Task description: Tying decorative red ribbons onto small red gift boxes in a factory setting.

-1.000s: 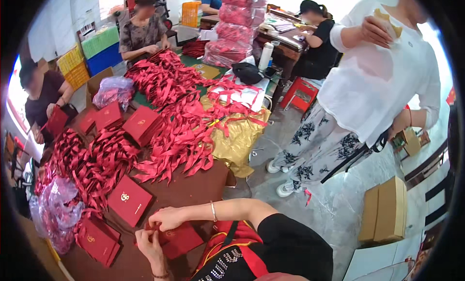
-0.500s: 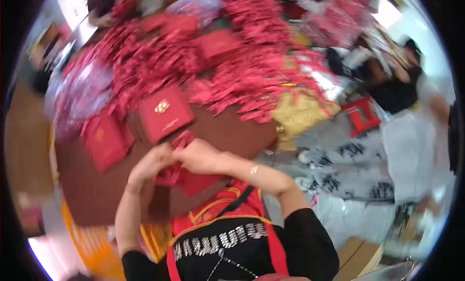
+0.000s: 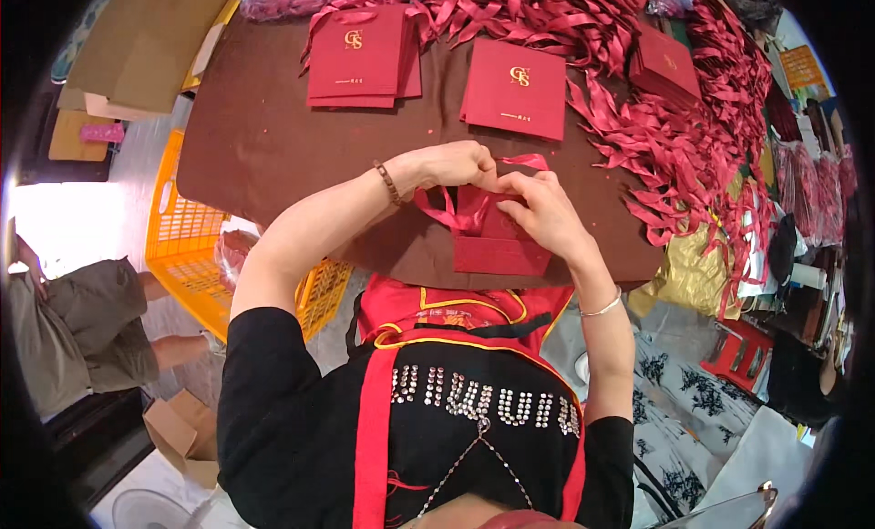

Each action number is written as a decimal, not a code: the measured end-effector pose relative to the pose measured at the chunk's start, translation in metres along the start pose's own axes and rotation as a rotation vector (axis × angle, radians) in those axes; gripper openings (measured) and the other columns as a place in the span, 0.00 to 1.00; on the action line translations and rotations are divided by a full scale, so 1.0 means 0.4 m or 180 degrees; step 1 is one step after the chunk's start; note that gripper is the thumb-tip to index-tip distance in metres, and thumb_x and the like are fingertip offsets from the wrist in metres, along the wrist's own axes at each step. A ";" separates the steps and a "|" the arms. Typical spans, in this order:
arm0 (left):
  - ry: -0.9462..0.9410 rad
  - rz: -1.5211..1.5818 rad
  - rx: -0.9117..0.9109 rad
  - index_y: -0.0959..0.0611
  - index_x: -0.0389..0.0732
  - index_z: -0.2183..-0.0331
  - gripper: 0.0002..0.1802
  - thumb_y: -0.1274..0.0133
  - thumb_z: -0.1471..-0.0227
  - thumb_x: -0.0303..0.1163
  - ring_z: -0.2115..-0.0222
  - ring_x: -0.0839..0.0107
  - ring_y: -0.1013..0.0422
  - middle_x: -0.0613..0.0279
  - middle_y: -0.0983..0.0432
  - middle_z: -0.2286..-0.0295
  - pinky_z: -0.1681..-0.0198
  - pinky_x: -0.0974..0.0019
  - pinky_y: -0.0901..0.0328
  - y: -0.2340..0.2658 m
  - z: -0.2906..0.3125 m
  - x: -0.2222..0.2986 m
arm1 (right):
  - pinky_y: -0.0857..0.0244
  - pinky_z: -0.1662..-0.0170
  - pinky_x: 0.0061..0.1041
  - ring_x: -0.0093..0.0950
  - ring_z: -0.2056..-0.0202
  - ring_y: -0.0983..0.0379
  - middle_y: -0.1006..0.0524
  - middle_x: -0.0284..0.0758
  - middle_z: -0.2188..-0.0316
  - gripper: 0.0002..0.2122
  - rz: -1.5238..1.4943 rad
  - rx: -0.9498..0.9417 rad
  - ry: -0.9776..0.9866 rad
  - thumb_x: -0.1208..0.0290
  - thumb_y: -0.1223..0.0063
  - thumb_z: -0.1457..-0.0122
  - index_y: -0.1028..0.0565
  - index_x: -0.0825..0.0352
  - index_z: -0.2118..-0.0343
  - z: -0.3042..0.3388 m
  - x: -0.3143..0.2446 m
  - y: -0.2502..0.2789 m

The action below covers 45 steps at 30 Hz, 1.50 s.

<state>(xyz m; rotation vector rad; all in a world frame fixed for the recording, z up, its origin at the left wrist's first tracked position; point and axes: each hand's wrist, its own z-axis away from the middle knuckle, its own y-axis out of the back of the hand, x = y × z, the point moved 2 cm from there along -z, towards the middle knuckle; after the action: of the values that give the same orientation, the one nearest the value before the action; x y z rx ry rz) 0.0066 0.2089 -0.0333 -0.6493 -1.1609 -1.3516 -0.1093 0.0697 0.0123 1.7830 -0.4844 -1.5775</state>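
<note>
Two hands meet at the frame's centre over a brown table (image 3: 273, 155): the left hand (image 3: 451, 164) pinches a red ribbon (image 3: 456, 210), and the right hand (image 3: 542, 215) pinches it too, against a red paper bag (image 3: 497, 246). Loose ribbons (image 3: 684, 146) are heaped at upper right.

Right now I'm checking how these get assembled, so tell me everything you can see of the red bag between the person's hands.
The red bag is a small, flat, dark red paper bag lying on the brown table near its front edge. A shiny red ribbon runs through its top and loops out to the left. The left hand and right hand both pinch the ribbon at the bag's top edge, covering part of it. Its lower half lies bare and flat.
</note>
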 end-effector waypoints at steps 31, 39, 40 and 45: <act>-0.1292 -0.3609 0.1153 0.30 0.40 0.52 0.24 0.55 0.54 0.28 0.67 0.66 0.33 0.58 0.31 0.62 0.61 0.65 0.37 -0.131 0.191 -0.027 | 0.33 0.64 0.34 0.37 0.66 0.29 0.34 0.37 0.59 0.23 0.0635 0.0791 -0.0870 0.66 0.36 0.57 0.32 0.63 0.57 0.141 0.093 -0.019; -0.1413 -0.3591 0.1193 0.25 0.41 0.62 0.14 0.53 0.55 0.30 0.69 0.66 0.33 0.61 0.31 0.69 0.62 0.64 0.37 -0.132 0.209 -0.060 | 0.35 0.63 0.33 0.39 0.67 0.32 0.35 0.41 0.63 0.21 -0.0279 0.0617 -0.1298 0.70 0.33 0.61 0.32 0.68 0.66 0.145 0.117 0.003; -0.1349 -0.3355 0.1575 0.24 0.42 0.64 0.12 0.51 0.55 0.29 0.68 0.66 0.32 0.62 0.30 0.69 0.62 0.64 0.38 -0.126 0.210 -0.047 | 0.35 0.64 0.31 0.37 0.70 0.33 0.34 0.41 0.65 0.20 -0.0402 0.0535 -0.1371 0.70 0.33 0.62 0.32 0.69 0.67 0.147 0.121 0.005; -0.1221 -0.2064 0.2335 0.21 0.43 0.66 0.07 0.48 0.51 0.29 0.65 0.64 0.31 0.63 0.25 0.69 0.58 0.62 0.43 -0.134 0.200 0.041 | 0.38 0.66 0.27 0.30 0.74 0.37 0.34 0.37 0.71 0.19 -0.0313 0.0625 -0.1253 0.71 0.34 0.62 0.32 0.70 0.69 0.151 0.133 0.005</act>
<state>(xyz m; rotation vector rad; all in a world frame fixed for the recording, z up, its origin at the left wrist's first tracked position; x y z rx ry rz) -0.0676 0.2649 -0.0041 0.0299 -2.1579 -1.1924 -0.1573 0.0168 -0.0247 1.6566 -0.7685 -2.0228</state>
